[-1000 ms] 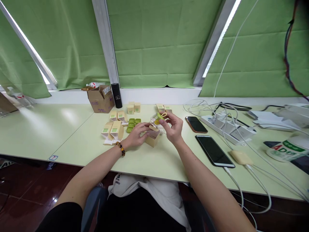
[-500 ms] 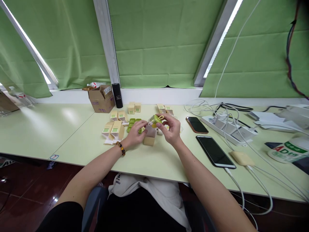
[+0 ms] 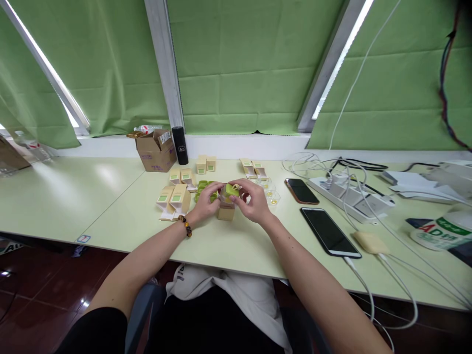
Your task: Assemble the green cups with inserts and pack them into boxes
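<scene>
My right hand point(image 3: 255, 200) is closed on a small clear container with a green lid and a pale loop point(image 3: 231, 190). The container sits at the top of a small cream cardboard box point(image 3: 226, 213) standing on the table. My left hand point(image 3: 205, 202), a beaded bracelet at its wrist, has its fingers closed at the box's upper left side; part of the box is hidden behind the hands. Several green pieces point(image 3: 202, 185) lie just beyond my left hand. Beside my right hand rest clear plastic containers point(image 3: 273, 197) with yellow bits.
Small cream boxes with green labels point(image 3: 180, 197) stand open to the left, more boxes point(image 3: 205, 164) behind. A brown carton point(image 3: 155, 153) and black cylinder point(image 3: 180, 146) stand near the wall. To the right lie two phones point(image 3: 330, 231), a power strip point(image 3: 350, 199) and tangled cables.
My right hand has brought the green-lidded container down and left onto the box's opening, turning it more upright. My left hand stays at the box.
</scene>
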Tool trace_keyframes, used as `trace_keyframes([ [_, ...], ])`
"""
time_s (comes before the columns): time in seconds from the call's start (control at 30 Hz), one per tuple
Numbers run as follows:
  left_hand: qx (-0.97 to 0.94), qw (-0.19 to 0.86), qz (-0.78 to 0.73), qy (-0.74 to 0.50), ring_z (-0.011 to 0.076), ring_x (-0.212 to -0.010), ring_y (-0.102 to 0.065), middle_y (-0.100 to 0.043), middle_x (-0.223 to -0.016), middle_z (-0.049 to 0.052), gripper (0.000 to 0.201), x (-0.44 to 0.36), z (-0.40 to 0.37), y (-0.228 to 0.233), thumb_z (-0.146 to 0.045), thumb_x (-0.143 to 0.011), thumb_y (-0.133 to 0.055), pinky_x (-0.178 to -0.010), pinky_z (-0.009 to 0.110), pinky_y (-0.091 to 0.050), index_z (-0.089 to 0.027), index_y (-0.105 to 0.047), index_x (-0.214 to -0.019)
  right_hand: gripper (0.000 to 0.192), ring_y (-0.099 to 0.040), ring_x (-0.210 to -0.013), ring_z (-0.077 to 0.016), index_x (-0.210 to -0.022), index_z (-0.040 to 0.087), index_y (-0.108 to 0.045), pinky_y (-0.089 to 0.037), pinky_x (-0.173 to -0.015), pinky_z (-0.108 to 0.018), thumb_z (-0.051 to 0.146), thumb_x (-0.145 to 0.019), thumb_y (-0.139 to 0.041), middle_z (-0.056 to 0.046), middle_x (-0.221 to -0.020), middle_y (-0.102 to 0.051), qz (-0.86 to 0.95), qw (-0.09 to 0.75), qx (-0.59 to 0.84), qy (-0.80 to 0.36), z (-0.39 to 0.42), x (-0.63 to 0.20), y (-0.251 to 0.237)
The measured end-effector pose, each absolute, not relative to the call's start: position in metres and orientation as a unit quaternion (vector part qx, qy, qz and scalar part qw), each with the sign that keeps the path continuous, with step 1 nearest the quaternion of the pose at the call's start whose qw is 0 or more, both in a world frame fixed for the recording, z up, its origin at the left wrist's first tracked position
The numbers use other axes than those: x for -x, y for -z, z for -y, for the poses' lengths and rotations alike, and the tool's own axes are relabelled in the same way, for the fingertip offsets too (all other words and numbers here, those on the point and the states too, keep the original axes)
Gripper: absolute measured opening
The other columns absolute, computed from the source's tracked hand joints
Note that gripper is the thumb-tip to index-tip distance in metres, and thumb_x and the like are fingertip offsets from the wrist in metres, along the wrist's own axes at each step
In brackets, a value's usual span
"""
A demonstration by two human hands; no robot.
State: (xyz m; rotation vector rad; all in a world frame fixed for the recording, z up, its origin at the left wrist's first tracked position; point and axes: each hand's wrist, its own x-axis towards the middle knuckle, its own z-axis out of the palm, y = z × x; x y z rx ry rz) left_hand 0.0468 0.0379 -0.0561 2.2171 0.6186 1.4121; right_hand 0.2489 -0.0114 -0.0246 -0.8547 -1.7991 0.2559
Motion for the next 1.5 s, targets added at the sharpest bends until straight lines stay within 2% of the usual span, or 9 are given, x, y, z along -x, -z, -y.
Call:
trace_keyframes([
  [0.17, -0.792, 0.247, -0.226, -0.51, 0.0225, -0.099, -0.065, -0.073, -0.115, 0.009, 0.049, -0.046, -0.04, 0.055, -0.011, -0.079, -0.056, -0.095, 0.04, -0.054, -0.019, -0.071, -0.125, 0.029, -0.067, -0.067, -0.0176, -0.112, 0.024, -0.067, -0.048, -0.062, -0.033, 0.03, -0.084, -0.071, -0.005, -0.108, -0.078, 0.772, 0.486, 0.407, -0.059, 0.013, -0.25, 0.022],
  [0.27, -0.795, 0.251, -0.226, -0.504, 0.0219, -0.097, -0.063, -0.073, -0.113, 0.009, 0.05, -0.047, -0.039, 0.054, -0.011, -0.079, -0.056, -0.096, 0.04, -0.054, -0.02, -0.072, -0.126, 0.028, -0.067, -0.069, -0.0194, -0.108, 0.024, -0.063, -0.045, -0.065, -0.033, 0.027, -0.08, -0.07, -0.003, -0.096, -0.077, 0.784, 0.442, 0.433, -0.045, 0.015, -0.25, 0.021],
  [0.37, -0.791, 0.259, -0.228, -0.505, 0.0221, -0.099, -0.063, -0.073, -0.12, 0.01, 0.054, -0.047, -0.038, 0.054, -0.009, -0.076, -0.057, -0.095, 0.04, -0.055, -0.02, -0.072, -0.127, 0.027, -0.066, -0.072, -0.022, -0.104, 0.024, -0.061, -0.041, -0.065, -0.033, 0.023, -0.078, -0.068, -0.002, -0.087, -0.074, 0.797, 0.404, 0.449, -0.026, 0.016, -0.249, 0.02],
  [0.63, -0.781, 0.272, -0.246, -0.505, 0.0206, -0.097, -0.062, -0.072, -0.13, 0.011, 0.062, -0.046, -0.038, 0.055, -0.008, -0.071, -0.053, -0.093, 0.039, -0.054, -0.019, -0.072, -0.129, 0.019, -0.062, -0.079, -0.025, -0.099, 0.024, -0.06, -0.036, -0.064, -0.033, 0.025, -0.081, -0.069, -0.007, -0.092, -0.072, 0.82, 0.346, 0.456, -0.006, 0.017, -0.248, 0.018],
  [0.83, -0.782, 0.274, -0.26, -0.497, 0.0194, -0.093, -0.06, -0.072, -0.129, 0.012, 0.063, -0.046, -0.037, 0.054, -0.008, -0.07, -0.053, -0.089, 0.037, -0.053, -0.016, -0.071, -0.13, 0.004, -0.059, -0.075, -0.0226, -0.089, 0.023, -0.058, -0.037, -0.068, -0.033, 0.021, -0.089, -0.06, -0.005, -0.087, -0.07, 0.827, 0.345, 0.443, -0.032, 0.014, -0.246, 0.022],
  [0.93, -0.782, 0.274, -0.262, -0.495, 0.019, -0.093, -0.059, -0.072, -0.127, 0.011, 0.063, -0.046, -0.037, 0.054, -0.009, -0.071, -0.053, -0.088, 0.036, -0.052, -0.016, -0.071, -0.131, 0.009, -0.057, -0.073, -0.0214, -0.086, 0.023, -0.058, -0.037, -0.068, -0.033, 0.017, -0.093, -0.055, -0.004, -0.083, -0.069, 0.826, 0.352, 0.439, -0.026, 0.011, -0.246, 0.024],
  [1.13, -0.785, 0.27, -0.249, -0.499, 0.0204, -0.098, -0.062, -0.071, -0.126, 0.011, 0.065, -0.047, -0.038, 0.054, -0.008, -0.068, -0.051, -0.093, 0.038, -0.053, -0.016, -0.071, -0.13, 0.01, -0.06, -0.079, -0.0181, -0.086, 0.022, -0.063, -0.034, -0.061, -0.032, 0.015, -0.093, -0.059, -0.006, -0.113, -0.071, 0.82, 0.371, 0.436, -0.01, 0.011, -0.245, 0.028],
  [1.37, -0.78, 0.276, -0.253, -0.501, 0.0205, -0.096, -0.061, -0.071, -0.12, 0.011, 0.066, -0.047, -0.038, 0.054, -0.009, -0.067, -0.051, -0.09, 0.038, -0.053, -0.016, -0.071, -0.129, 0.014, -0.06, -0.097, -0.0235, -0.079, 0.023, -0.07, -0.032, -0.057, -0.031, 0.012, -0.087, -0.067, -0.007, -0.105, -0.065, 0.814, 0.358, 0.456, 0.015, 0.008, -0.243, 0.033],
  [1.5, -0.784, 0.276, -0.254, -0.495, 0.021, -0.096, -0.061, -0.071, -0.12, 0.011, 0.067, -0.046, -0.037, 0.054, -0.009, -0.067, -0.051, -0.091, 0.038, -0.053, -0.017, -0.072, -0.13, 0.015, -0.058, -0.097, -0.0249, -0.077, 0.023, -0.072, -0.031, -0.056, -0.032, 0.011, -0.085, -0.071, -0.008, -0.099, -0.063, 0.814, 0.352, 0.462, 0.008, 0.006, -0.243, 0.033],
])
